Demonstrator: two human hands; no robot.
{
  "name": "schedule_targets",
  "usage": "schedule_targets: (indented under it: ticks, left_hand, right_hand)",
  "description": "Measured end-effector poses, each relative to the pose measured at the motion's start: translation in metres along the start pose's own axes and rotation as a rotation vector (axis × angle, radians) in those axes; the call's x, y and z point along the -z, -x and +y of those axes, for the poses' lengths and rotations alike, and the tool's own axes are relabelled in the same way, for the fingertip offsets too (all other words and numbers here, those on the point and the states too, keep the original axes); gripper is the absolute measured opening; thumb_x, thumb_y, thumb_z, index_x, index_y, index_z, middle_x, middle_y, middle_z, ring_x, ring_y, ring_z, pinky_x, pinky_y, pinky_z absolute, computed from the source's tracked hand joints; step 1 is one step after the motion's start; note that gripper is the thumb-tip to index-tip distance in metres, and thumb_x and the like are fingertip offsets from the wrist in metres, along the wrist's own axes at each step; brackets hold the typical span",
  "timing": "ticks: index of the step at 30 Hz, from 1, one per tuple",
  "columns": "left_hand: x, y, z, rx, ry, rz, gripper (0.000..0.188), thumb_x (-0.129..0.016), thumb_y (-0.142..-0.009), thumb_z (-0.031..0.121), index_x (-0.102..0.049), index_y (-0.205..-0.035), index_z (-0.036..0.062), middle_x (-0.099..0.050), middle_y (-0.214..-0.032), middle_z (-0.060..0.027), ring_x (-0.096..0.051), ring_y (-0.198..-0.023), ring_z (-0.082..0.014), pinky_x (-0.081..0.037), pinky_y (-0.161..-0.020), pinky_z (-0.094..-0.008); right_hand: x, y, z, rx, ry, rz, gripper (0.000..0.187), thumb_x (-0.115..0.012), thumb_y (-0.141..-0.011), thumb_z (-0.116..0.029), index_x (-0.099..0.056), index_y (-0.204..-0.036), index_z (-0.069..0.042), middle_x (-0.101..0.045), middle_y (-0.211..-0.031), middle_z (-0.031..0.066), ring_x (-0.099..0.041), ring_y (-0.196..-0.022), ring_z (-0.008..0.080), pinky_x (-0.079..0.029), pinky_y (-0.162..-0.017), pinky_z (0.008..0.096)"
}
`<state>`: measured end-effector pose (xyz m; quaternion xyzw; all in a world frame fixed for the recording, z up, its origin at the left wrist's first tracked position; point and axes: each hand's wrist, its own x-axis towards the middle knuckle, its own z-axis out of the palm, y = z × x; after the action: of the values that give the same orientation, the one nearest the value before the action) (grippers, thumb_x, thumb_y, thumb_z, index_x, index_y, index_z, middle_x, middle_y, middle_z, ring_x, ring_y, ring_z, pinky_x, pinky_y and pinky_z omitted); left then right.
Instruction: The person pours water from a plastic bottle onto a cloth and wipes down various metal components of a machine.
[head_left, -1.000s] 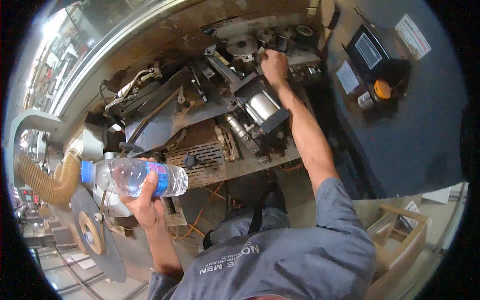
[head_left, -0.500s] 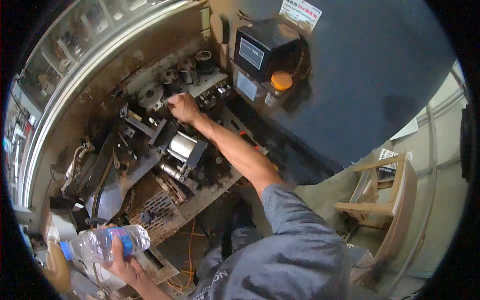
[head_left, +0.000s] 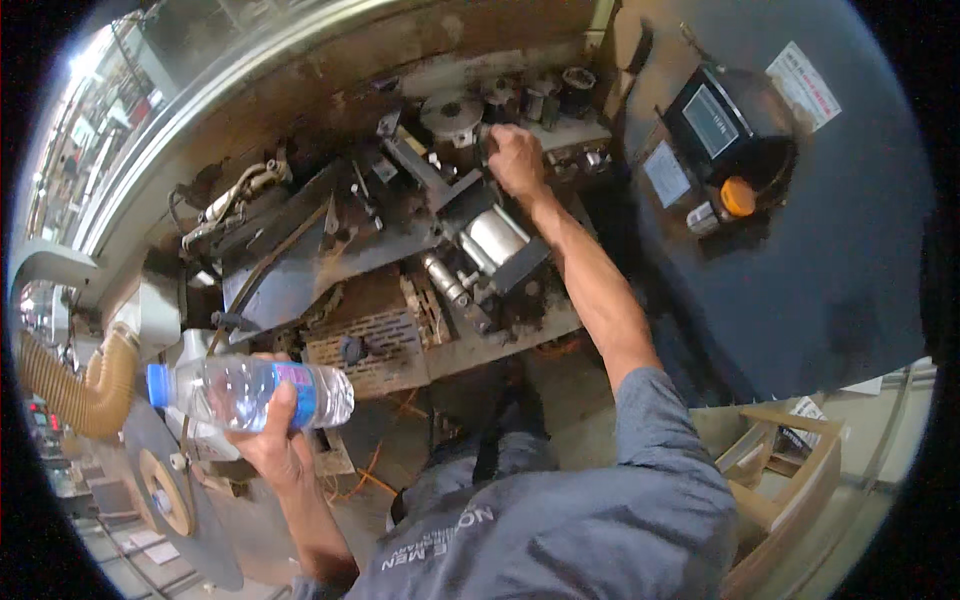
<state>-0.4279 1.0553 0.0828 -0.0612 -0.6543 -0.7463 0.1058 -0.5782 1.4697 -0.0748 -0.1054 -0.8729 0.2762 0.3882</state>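
Observation:
My left hand (head_left: 272,440) is wrapped round a clear plastic water bottle (head_left: 235,392) with a blue cap and a blue-pink label. The bottle lies sideways in the grip, cap to the left, above the near left of the bench. Stretched out to the back of the bench, my right hand (head_left: 517,162) has its fingers curled in beside a round metal flange (head_left: 452,116). Whatever those fingers hold, if anything, is hidden. Just nearer than this hand sits a silver pneumatic cylinder (head_left: 497,240) between dark end blocks.
Several dark round metal parts (head_left: 577,90) line the back ledge. A slotted metal plate (head_left: 385,352) lies at the bench front. On the right, a black box (head_left: 715,115) hangs by an orange cap (head_left: 738,196). A ribbed tan hose (head_left: 85,385) and a large disc (head_left: 180,500) stand left.
The view has swung left, shifting the bench rightward and up in the picture. The bottle stays in my left hand. My right hand remains by the flange, its fingers still curled.

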Motion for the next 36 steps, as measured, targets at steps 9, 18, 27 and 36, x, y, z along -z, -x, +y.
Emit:
schedule_targets:
  ticks: [9,18,27,36]
  left_hand:
    - [-0.013,0.015,0.016,0.05,-0.03,0.061,0.056,-0.071,-0.074,-0.008,-0.049,-0.125,0.0008,-0.061,-0.11,-0.0167,-0.061,-0.101,-0.0283,-0.049,-0.093,-0.0423]
    - [-0.011,0.018,0.013,0.033,-0.095,0.1,0.05,-0.07,-0.077,-0.004,-0.052,-0.124,-0.0026,-0.063,-0.11,-0.0185,-0.063,-0.103,-0.0287,-0.049,-0.094,-0.0415]
    - [-0.037,0.013,0.013,0.045,-0.08,0.137,0.055,-0.068,-0.076,-0.008,-0.048,-0.127,-0.0011,-0.061,-0.112,-0.0177,-0.062,-0.102,-0.0294,-0.05,-0.092,-0.0429]
    - [-0.037,0.015,0.022,0.032,-0.064,0.142,0.055,-0.067,-0.076,-0.008,-0.048,-0.127,-0.0012,-0.059,-0.113,-0.0181,-0.061,-0.104,-0.0303,-0.049,-0.094,-0.0448]
  right_hand:
    - [0.062,0.022,-0.027,-0.362,-0.633,0.34,0.021,-0.063,-0.085,-0.021,-0.066,-0.086,-0.001,-0.066,-0.078,0.0073,-0.057,-0.071,0.0155,-0.045,-0.067,0.0329]
    - [0.079,0.065,0.024,-0.545,-0.595,0.246,0.032,-0.06,-0.089,-0.022,-0.062,-0.108,0.003,-0.067,-0.098,0.0139,-0.062,-0.092,0.0208,-0.048,-0.083,0.0339]
    - [-0.013,-0.002,0.004,-0.105,0.096,-0.022,0.013,-0.055,-0.083,-0.009,-0.066,-0.083,-0.004,-0.065,-0.089,0.0167,-0.063,-0.082,0.0399,-0.051,-0.072,0.049]
    - [-0.002,-0.007,0.015,0.006,-0.073,-0.167,0.006,-0.06,-0.076,-0.007,-0.065,-0.079,-0.003,-0.066,-0.084,0.0194,-0.063,-0.082,0.0404,-0.05,-0.074,0.0502]
